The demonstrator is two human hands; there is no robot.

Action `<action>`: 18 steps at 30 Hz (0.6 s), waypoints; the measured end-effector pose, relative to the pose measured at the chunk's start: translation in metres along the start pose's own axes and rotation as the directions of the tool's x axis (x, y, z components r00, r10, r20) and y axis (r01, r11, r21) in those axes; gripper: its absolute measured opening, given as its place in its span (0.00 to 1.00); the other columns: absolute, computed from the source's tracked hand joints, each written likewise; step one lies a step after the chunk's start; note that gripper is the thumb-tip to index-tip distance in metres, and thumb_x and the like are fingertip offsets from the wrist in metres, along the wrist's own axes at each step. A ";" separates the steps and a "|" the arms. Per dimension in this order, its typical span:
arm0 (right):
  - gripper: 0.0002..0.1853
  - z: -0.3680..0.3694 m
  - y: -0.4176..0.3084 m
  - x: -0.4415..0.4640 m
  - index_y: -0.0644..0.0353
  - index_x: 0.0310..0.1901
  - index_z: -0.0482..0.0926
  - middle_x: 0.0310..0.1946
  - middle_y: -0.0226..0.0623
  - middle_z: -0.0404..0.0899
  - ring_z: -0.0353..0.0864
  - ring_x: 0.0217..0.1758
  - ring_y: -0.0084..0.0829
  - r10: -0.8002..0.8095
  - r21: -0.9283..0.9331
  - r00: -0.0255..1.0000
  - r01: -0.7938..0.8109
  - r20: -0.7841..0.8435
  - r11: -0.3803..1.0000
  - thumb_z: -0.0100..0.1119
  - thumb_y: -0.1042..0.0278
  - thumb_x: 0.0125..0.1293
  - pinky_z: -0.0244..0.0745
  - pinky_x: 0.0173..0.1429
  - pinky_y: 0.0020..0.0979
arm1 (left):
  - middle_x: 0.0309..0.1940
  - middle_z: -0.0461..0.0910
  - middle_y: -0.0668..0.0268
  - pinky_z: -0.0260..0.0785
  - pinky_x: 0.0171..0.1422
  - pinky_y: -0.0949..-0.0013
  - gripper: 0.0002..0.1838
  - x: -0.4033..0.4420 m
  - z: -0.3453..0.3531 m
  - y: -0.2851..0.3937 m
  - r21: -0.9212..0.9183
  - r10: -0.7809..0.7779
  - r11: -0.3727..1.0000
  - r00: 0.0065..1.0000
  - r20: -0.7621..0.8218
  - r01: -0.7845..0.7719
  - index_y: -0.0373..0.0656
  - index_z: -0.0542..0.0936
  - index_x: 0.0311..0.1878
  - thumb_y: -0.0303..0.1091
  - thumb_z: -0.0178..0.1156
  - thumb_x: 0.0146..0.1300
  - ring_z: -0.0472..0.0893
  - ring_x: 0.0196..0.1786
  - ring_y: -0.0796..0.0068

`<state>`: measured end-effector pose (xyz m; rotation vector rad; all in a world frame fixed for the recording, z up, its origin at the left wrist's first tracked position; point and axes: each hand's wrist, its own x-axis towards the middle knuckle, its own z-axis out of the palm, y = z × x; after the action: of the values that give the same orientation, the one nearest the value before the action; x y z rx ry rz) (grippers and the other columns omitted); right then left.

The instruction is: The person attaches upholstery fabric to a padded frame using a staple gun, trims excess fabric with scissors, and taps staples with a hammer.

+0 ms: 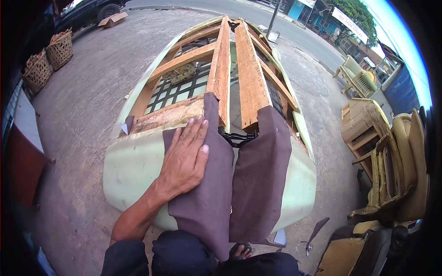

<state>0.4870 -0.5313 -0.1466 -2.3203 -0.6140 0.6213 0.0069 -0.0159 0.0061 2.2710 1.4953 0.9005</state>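
My left hand [185,156] lies palm down on a dark purple fabric piece [207,184], fingers stretched toward the wooden edge. The fabric covers part of the pale green foam [133,170] on the left half of an upside-down or tipped sofa frame, whose wooden beams [218,69] are bare. A second purple fabric piece [262,175] drapes over the right half, beside a narrow gap. Black webbing straps [177,96] cross inside the left half. My right hand is out of view.
Wicker baskets [60,49] and a cardboard box [113,20] stand at the upper left. Unfinished chair frames [382,161] crowd the right side, with a green sofa [354,76] farther back. Fabric scraps [317,227] lie on the concrete near my foot [240,251].
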 end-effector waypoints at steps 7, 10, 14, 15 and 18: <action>0.19 0.016 -0.443 0.102 0.65 0.49 0.80 0.31 0.34 0.80 0.76 0.29 0.24 -0.457 -0.283 0.887 0.425 -0.055 0.860 0.59 0.69 0.55 0.72 0.35 0.30 | 0.79 0.59 0.46 0.43 0.86 0.47 0.32 -0.007 0.008 -0.008 0.010 -0.046 0.999 0.992 -0.118 0.048 0.33 0.61 0.78 0.37 0.43 0.75 0.56 0.83 0.49; 0.15 0.077 -0.578 0.055 0.64 0.45 0.83 0.30 0.29 0.80 0.76 0.31 0.22 -0.628 -0.233 0.711 0.700 0.316 0.675 0.60 0.72 0.53 0.73 0.39 0.28 | 0.80 0.59 0.47 0.43 0.86 0.47 0.32 -0.010 0.010 -0.011 0.011 -0.083 0.996 0.986 -0.147 0.086 0.33 0.62 0.78 0.38 0.42 0.75 0.56 0.83 0.50; 0.16 0.152 -0.663 0.002 0.65 0.46 0.87 0.27 0.35 0.84 0.78 0.28 0.24 -0.635 -0.167 0.488 0.852 0.599 0.496 0.62 0.69 0.57 0.76 0.38 0.32 | 0.80 0.60 0.49 0.43 0.85 0.46 0.33 -0.012 0.010 -0.015 0.008 -0.080 0.997 0.985 -0.154 0.083 0.33 0.63 0.78 0.41 0.44 0.74 0.57 0.83 0.55; 0.15 0.169 -0.676 -0.008 0.66 0.44 0.87 0.27 0.43 0.85 0.82 0.27 0.30 -0.649 -0.151 0.355 0.925 0.673 0.350 0.66 0.64 0.60 0.78 0.38 0.37 | 0.80 0.60 0.49 0.43 0.85 0.46 0.33 -0.012 0.009 -0.015 -0.001 -0.086 0.996 0.985 -0.152 0.087 0.33 0.64 0.78 0.42 0.46 0.74 0.57 0.83 0.55; 0.15 0.209 -0.695 -0.021 0.70 0.37 0.86 0.25 0.54 0.84 0.88 0.28 0.42 -0.594 -0.053 0.172 0.976 0.786 0.213 0.67 0.63 0.59 0.80 0.39 0.43 | 0.80 0.59 0.49 0.42 0.85 0.44 0.34 -0.012 0.009 -0.014 0.000 -0.090 0.996 0.982 -0.166 0.091 0.35 0.63 0.78 0.42 0.49 0.73 0.56 0.83 0.51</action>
<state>0.1700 0.0253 0.1948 -1.5892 -2.5711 0.6394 -0.0009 -0.0197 -0.0122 2.1593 1.6591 1.0820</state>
